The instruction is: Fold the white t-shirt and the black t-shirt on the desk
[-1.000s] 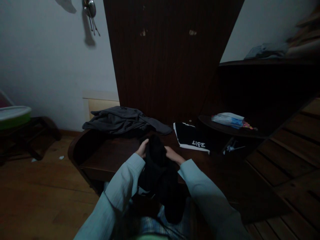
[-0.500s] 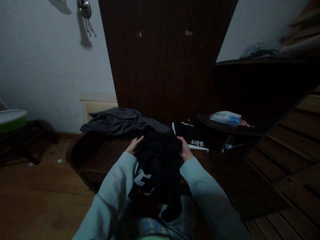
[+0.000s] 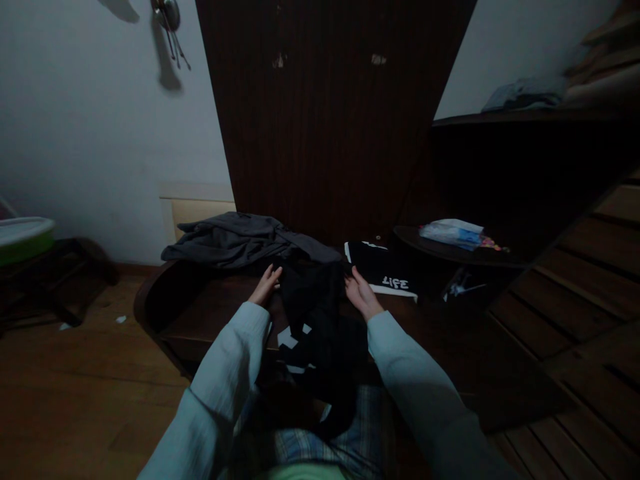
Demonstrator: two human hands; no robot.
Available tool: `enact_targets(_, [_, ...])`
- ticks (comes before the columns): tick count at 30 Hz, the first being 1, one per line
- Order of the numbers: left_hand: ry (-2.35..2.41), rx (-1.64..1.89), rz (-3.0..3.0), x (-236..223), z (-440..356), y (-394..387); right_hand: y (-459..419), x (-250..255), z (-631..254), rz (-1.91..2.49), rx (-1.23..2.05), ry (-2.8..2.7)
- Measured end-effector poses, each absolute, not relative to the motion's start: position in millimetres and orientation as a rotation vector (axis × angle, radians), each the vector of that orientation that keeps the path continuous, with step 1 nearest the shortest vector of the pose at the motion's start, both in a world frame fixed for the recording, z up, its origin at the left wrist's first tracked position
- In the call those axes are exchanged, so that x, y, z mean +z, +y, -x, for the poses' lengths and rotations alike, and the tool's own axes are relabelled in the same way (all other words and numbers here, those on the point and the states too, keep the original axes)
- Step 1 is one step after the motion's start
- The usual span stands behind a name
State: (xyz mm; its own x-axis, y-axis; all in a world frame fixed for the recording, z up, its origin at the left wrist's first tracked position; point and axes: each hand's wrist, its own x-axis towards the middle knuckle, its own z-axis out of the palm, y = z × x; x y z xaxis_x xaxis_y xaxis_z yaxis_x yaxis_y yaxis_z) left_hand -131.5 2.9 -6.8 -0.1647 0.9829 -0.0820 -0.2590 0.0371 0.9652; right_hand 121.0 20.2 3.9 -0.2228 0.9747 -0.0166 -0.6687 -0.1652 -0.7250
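Observation:
A black piece of clothing [image 3: 320, 313] with a white print hangs between my two hands, its lower part draping over the front edge of the dark wooden bench [image 3: 200, 313] towards my lap. My left hand [image 3: 267, 285] is closed at its upper left edge, thumb and fingertips at the fabric. At the upper right edge my right hand [image 3: 361, 293] grips the same cloth with bent fingers. The dark fabric hides exactly how far the fingers reach into it. A folded black garment with white lettering [image 3: 385, 267] lies just beyond my right hand.
Behind my left hand a crumpled grey garment [image 3: 245, 240] lies along the back of the bench. A plastic packet [image 3: 453, 233] rests on a low rounded shelf at right. Folded clothes [image 3: 525, 93] sit on the shelf above. A green-sided basin [image 3: 25, 240] stands far left.
The upper edge of the black clothing has narrowed as my hands came slightly closer together. Its white print has shifted right and bunched up.

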Motion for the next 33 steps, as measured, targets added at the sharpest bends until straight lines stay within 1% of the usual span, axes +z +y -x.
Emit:
enact_targets(3, [1.251, 1.304, -1.154, -4, 130, -3, 22, -2, -119, 0.630, 1.581, -0.831])
enact_targets(8, [1.008, 1.043, -1.634, 3, 119, -22, 18, -7, -115, 0.753, 1.441, -1.251])
enact_targets(10, [0.974, 1.008, -1.790, 4, 114, -28, 15, -8, -111, 0.786, 1.317, -1.503])
enact_targets(13, [1.018, 1.003, -1.935, 4, 109, -32, 13, -12, -105, 0.873, 1.046, -1.772])
enact_targets(15, [1.049, 0.994, -1.961, 2, 109, -31, 14, -16, -103, 0.971, 0.862, -1.819])
enact_targets(20, [1.110, 0.978, -1.907, -11, 111, -25, 13, -18, -108, 1.379, 0.466, -1.717])
enact_targets(23, [1.168, 1.006, -1.959, -16, 112, -23, 10, -14, -111, 1.492, 0.338, -1.813])
enact_targets(25, [1.220, 1.069, -1.991, -16, 113, -22, 7, -11, -111, 1.467, 0.365, -1.906])
enact_targets(27, [1.280, 1.148, -2.005, -16, 114, -20, 4, -9, -108, 1.369, 0.495, -1.996])
enact_targets(30, [1.364, 1.226, -2.024, -14, 115, -18, 0, -6, -104, 1.166, 0.832, -2.024])
enact_targets(33, [1.361, 1.230, -2.046, -11, 114, -18, -4, -3, -102, 1.000, 1.165, -1.911])
